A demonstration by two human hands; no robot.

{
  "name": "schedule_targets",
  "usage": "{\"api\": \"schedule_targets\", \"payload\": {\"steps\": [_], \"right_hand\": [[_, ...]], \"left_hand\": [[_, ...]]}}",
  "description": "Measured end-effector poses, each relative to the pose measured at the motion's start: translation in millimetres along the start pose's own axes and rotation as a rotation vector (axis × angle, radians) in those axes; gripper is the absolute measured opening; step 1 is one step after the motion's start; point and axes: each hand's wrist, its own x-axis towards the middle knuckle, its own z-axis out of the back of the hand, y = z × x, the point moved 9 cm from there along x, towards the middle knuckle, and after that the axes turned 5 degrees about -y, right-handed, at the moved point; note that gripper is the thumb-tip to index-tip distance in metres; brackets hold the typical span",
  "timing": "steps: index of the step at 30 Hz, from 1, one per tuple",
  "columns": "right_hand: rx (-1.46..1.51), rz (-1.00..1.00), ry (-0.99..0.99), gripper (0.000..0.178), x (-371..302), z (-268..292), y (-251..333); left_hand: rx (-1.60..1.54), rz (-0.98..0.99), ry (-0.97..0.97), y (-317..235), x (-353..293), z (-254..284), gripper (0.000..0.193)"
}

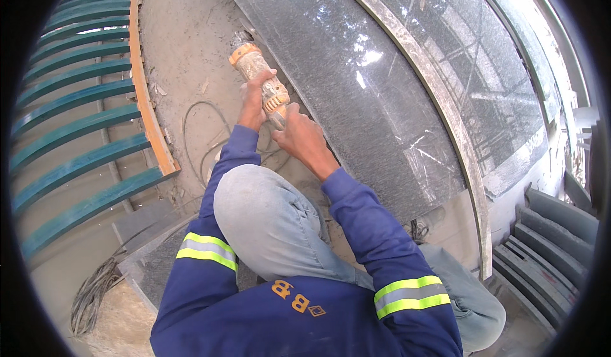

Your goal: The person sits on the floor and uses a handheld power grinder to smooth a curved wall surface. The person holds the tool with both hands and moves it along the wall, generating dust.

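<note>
A dusty orange angle grinder (256,64) is in both my hands, its head pointing away from me at the near-left edge of a dark polished stone slab (375,121). My left hand (253,102) wraps round the middle of the grinder's body from the left side. Behind it, my right hand (304,137) is closed round the rear end, close to the slab's edge. I cannot make out the disc at the grinder's head or whether it touches the stone.
More dark slabs (471,70) lie to the right beyond a long pale strip (439,83). On the left stands a row of teal bars (76,147) with an orange edge beam (147,96). A cable (188,128) loops on the dusty floor, with coiled wire (89,296) at lower left. Several stone pieces (541,249) are stacked at lower right.
</note>
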Motion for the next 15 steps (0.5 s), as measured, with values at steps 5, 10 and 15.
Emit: {"api": "schedule_targets", "payload": {"steps": [5, 10, 15], "right_hand": [[-0.020, -0.010, 0.016, 0.040, 7, -1, 0], [-0.005, -0.004, 0.033, 0.045, 5, 1, 1], [-0.014, -0.002, 0.021, 0.045, -2, 2, 0]], "left_hand": [[0.038, 0.022, 0.037, 0, 9, 1, 0.030], [0.048, 0.038, -0.001, 5, 8, 3, 0.031], [0.070, 0.007, -0.045, -3, -9, -1, 0.032]]}}
